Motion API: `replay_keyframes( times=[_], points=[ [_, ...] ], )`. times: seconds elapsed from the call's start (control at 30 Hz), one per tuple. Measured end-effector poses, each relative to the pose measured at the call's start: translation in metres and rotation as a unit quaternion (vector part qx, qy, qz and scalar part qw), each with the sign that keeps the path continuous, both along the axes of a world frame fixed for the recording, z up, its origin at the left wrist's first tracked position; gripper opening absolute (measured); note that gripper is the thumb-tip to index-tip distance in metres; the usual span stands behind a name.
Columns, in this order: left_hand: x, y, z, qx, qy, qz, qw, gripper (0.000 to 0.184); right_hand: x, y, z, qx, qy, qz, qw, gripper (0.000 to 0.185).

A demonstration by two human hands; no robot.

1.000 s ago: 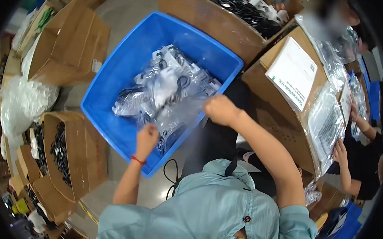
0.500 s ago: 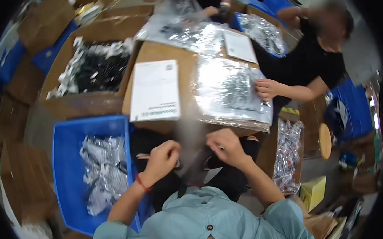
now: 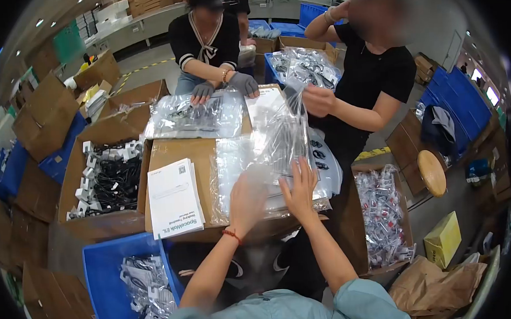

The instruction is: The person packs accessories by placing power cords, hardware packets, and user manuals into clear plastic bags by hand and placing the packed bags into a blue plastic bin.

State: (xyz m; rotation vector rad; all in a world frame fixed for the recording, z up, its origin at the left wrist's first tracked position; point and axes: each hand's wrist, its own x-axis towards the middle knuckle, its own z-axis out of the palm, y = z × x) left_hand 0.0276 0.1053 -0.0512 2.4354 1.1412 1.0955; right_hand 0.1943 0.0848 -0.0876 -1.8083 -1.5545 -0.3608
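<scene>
Both my hands reach over the near edge of a cardboard-topped table. My right hand (image 3: 299, 187) lies on a clear plastic bag (image 3: 277, 141), fingers stretched out. Beside it, my left hand (image 3: 248, 199) is over the near part of the plastic; a blurred patch hides its fingers. A co-worker's hand on the right pinches the bag's upper corner. Under it are more flat clear bags (image 3: 226, 161) and a white printed sheet (image 3: 264, 106). To the left of my hands sits a stack of white user manuals (image 3: 175, 198).
Across the table, another person's gloved hands press a filled plastic bag (image 3: 192, 118). At left are a carton (image 3: 111, 225) of black cables with white plugs and a blue bin (image 3: 96, 272) of bagged parts. At right stand a carton (image 3: 383, 216) of small bags and a round wooden stool (image 3: 431, 173).
My hands have moved forward from near my lap onto the plastic on the table. The co-worker on the right now lifts a bag corner. My view has tilted up.
</scene>
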Motion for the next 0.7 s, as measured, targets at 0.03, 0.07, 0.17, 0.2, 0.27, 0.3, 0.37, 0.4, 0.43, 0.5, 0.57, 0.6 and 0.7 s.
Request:
replay_keyframes(
  times=[0.03,0.07,0.17,0.2,0.27,0.3,0.37,0.4,0.43,0.5,0.57,0.6,0.7],
  points=[
    [-0.003,0.003,-0.007,0.001,0.005,-0.002,1.0,0.04,-0.001,-0.01,0.001,0.03,0.017,0.054,0.998,0.06],
    [-0.007,0.01,-0.021,-0.023,0.016,0.002,1.0,0.041,0.0,-0.015,0.0,0.059,0.033,0.107,0.992,0.06],
    [-0.009,0.018,-0.039,-0.075,0.037,0.01,0.996,0.043,0.018,0.007,0.003,0.071,0.065,-0.026,0.995,0.056],
    [-0.005,0.015,-0.034,-0.054,0.048,0.015,0.997,0.044,0.024,0.01,0.001,0.075,0.076,-0.092,0.99,0.054],
    [0.001,0.007,-0.029,-0.011,0.068,0.025,0.997,0.046,0.024,0.008,-0.009,0.0,0.052,-0.042,0.998,0.053],
    [0.001,0.008,-0.029,-0.009,0.07,0.022,0.997,0.046,0.022,0.012,-0.012,-0.068,0.031,0.013,0.997,0.052],
    [-0.001,0.014,-0.033,-0.058,-0.028,0.018,0.998,0.048,0.018,0.015,-0.009,-0.13,0.007,0.071,0.989,0.051],
    [-0.003,0.015,-0.034,-0.084,-0.075,0.016,0.994,0.05,0.014,0.012,-0.005,-0.12,0.003,0.072,0.99,0.052],
    [-0.003,0.018,-0.035,-0.08,-0.076,0.018,0.994,0.05,0.01,0.01,-0.001,-0.11,-0.002,0.074,0.991,0.052],
    [0.001,0.029,-0.034,-0.048,-0.027,0.103,0.993,0.055,0.007,0.008,0.001,-0.097,-0.007,0.077,0.992,0.053],
    [0.005,0.045,-0.036,-0.031,-0.005,0.143,0.989,0.058,0.01,0.008,-0.003,-0.076,-0.003,0.091,0.993,0.053],
    [0.007,0.061,-0.041,-0.097,-0.021,0.16,0.982,0.057,0.012,0.007,-0.003,-0.065,-0.003,0.099,0.993,0.052],
    [0.008,0.091,-0.041,-0.221,-0.058,0.187,0.955,0.055,0.011,0.004,-0.001,-0.035,-0.004,0.112,0.993,0.049]
  ],
)
